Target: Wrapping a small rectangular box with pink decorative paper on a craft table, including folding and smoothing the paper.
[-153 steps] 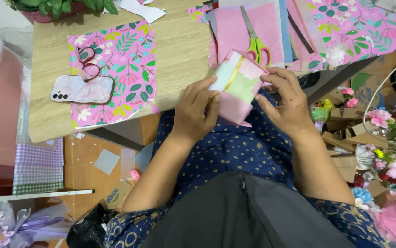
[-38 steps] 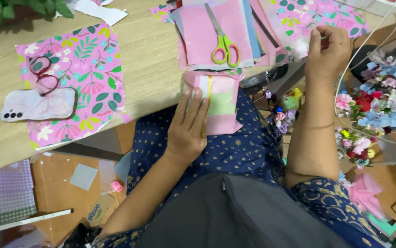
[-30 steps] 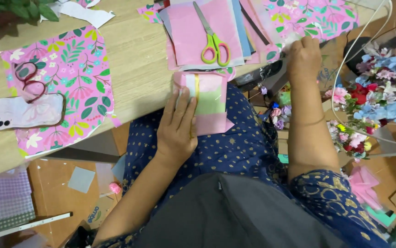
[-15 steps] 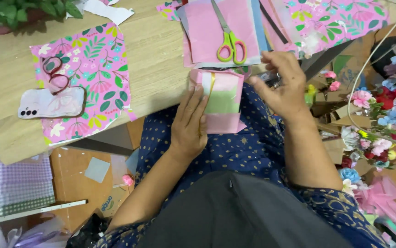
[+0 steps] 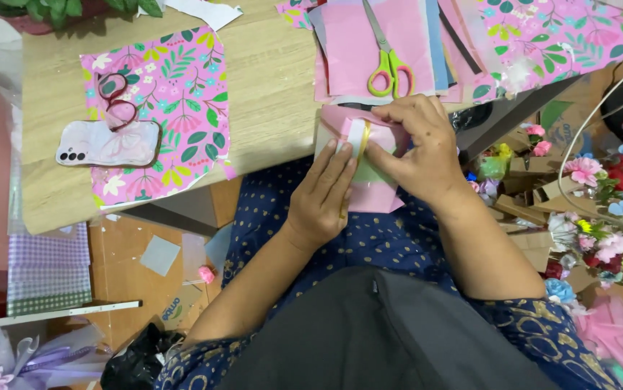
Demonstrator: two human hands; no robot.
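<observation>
A small box wrapped in pink and pale green paper (image 5: 369, 191) rests on my lap at the edge of the wooden table (image 5: 275, 87). My left hand (image 5: 322, 198) lies flat on its left side, fingers pressing the paper down. My right hand (image 5: 412, 148) covers the top right of the box, its fingers pinched on the paper fold near a yellowish strip. Just beyond the box, yellow-handled scissors (image 5: 387, 61) lie on a stack of pink and blue paper sheets (image 5: 376, 43).
A phone in a marbled case (image 5: 109, 142) and red glasses (image 5: 113, 97) lie on a pink floral sheet (image 5: 163, 108) at left. Another floral sheet (image 5: 550, 40) is at top right. Artificial flowers (image 5: 607, 209) and cardboard boxes crowd the floor at right.
My right hand came back from the table's right side to the box and now presses its top fold. The left hand has stayed on the box.
</observation>
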